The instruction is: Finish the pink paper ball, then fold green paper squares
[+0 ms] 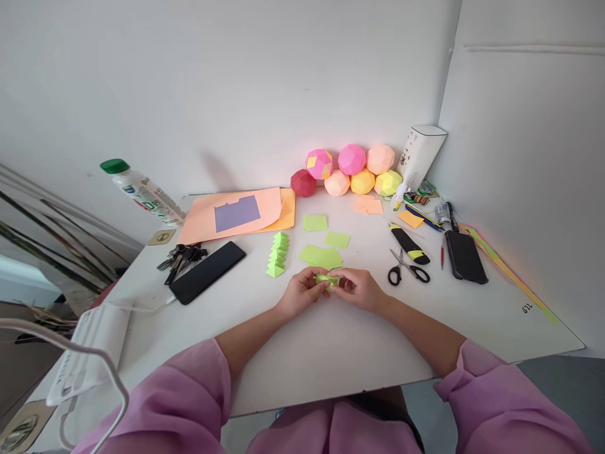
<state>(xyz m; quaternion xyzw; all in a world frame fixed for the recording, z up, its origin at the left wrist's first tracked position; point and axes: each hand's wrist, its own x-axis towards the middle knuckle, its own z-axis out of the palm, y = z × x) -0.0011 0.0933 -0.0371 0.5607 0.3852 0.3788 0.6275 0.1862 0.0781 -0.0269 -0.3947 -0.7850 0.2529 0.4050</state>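
Between the fingertips of both hands is a small piece of green paper [327,279], partly hidden by the fingers. My left hand [301,292] pinches its left side, and my right hand [360,290] grips it from the right. Just beyond the hands lie overlapping green paper sheets [321,256], with a single green sheet [337,239] and another green slip [315,223] farther back. To the left stands a row of stacked folded green paper pieces [278,255].
Faceted paper balls [351,159] are piled against the wall. Scissors [399,267], a utility knife [409,243] and a phone [466,257] lie at right. At left are a black phone [208,272], keys [182,258], orange sheets [198,221] and a bottle [146,195].
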